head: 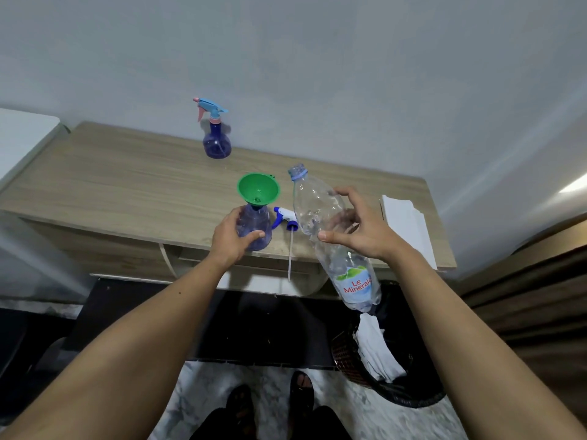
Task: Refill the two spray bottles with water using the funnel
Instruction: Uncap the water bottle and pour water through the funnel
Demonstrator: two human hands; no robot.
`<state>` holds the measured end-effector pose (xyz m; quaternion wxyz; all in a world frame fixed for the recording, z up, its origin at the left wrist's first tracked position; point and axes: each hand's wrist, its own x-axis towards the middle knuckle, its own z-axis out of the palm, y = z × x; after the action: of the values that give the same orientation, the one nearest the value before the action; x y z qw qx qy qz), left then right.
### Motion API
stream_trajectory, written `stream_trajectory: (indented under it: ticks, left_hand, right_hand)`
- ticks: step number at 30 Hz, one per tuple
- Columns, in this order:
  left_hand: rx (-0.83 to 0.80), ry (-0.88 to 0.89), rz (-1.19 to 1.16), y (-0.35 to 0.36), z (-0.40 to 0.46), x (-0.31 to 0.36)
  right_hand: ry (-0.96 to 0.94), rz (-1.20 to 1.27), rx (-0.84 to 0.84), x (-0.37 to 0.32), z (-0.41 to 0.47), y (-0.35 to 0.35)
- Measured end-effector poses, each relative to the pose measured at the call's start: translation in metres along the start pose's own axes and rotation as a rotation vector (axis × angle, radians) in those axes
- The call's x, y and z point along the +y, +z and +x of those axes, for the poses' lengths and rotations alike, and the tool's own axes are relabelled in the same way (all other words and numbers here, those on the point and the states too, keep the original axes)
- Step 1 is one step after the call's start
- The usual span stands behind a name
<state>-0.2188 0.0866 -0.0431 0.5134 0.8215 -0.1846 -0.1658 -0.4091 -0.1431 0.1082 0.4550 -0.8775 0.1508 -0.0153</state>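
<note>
Head view: R hand [359,227] fingers wrapped mid-body on uncapped water bottle [320,217] – thin, crushable, prob. light; L hand [233,238] fingers curled round spray bottle [254,227] w/ funnel [259,188] at desk [127,185] edge – grip firm, low.

- The left hand [233,236] covers the near left side of the open spray bottle [255,225].
- The funnel [258,188] spout sits inside the bottle neck, out of sight.
- The right hand [355,227] hides part of the water bottle [320,214]; its water level cannot be determined.
- The basket [390,369] contents are indistinct.
- The feet [270,404] are cut by the bottom edge.
</note>
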Motion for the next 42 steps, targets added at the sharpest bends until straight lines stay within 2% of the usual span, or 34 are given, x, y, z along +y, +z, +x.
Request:
stream_trajectory:
  ticks: [11, 21, 33, 42]
  left_hand:
    - [0.008, -0.016, 0.007, 0.001, -0.002, 0.002]
    - [-0.005, -0.017, -0.008, 0.002, -0.001, 0.003]
    - [0.01, 0.003, -0.021, 0.002, -0.002, 0.003]
    - [0.021, 0.015, -0.039, 0.002, -0.001, 0.0]
  right_hand:
    - [-0.025, 0.098, 0.293, 0.021, 0.008, -0.009]
    - [0.001, 0.162, 0.467, 0.033, 0.045, -0.024]
    - [0.013, 0.236, 0.589, 0.065, 0.079, -0.018]
    - [0.048, 0.293, 0.556, 0.074, 0.083, -0.012]
